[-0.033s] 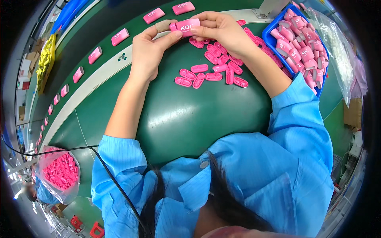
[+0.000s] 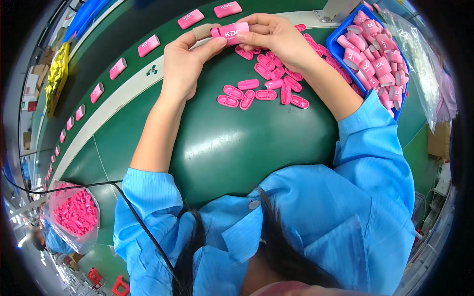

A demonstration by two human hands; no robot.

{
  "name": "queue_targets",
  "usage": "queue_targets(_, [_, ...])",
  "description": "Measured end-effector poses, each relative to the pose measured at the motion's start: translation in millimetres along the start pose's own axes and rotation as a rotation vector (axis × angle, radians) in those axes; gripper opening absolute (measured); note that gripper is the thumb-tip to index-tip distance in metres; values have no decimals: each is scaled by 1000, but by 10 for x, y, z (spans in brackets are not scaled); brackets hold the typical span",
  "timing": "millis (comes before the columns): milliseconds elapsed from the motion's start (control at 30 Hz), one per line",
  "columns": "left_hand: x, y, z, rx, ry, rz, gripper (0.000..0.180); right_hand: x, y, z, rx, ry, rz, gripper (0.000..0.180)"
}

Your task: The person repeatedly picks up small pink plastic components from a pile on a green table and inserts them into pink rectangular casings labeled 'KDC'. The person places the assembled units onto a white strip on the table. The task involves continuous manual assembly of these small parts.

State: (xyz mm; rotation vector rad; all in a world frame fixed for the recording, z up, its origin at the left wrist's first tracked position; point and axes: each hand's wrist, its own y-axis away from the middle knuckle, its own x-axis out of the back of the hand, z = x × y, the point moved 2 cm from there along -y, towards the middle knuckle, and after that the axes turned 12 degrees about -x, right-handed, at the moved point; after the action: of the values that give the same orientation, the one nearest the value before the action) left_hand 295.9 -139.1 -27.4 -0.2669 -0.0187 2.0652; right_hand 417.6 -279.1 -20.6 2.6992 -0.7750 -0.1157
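A pink sleeve with white lettering is held level between my two hands, above the far part of the green table. My right hand pinches its right end between thumb and fingers. At the other end, my left hand closes thumb and index finger on a darker pink oval cap, which sits at the sleeve's left opening; how deep it goes is hidden. A tan wrap covers part of the left index finger. Loose pink oval caps lie scattered below and right of my hands.
A blue bin heaped with pink sleeves stands at the right, beside a clear plastic bag. Pink pieces stand spaced along a green conveyor beyond a pale rail. A bag of pink caps is at lower left, near a black cable.
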Motion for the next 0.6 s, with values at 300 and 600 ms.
queue_targets(300, [11, 15, 122, -72, -214, -92, 34, -62, 78, -135, -17, -83, -57, 23])
queue_targets(600, [-146, 129, 131, -228, -279, -52, 41, -21, 57, -69, 97, 64, 97, 30])
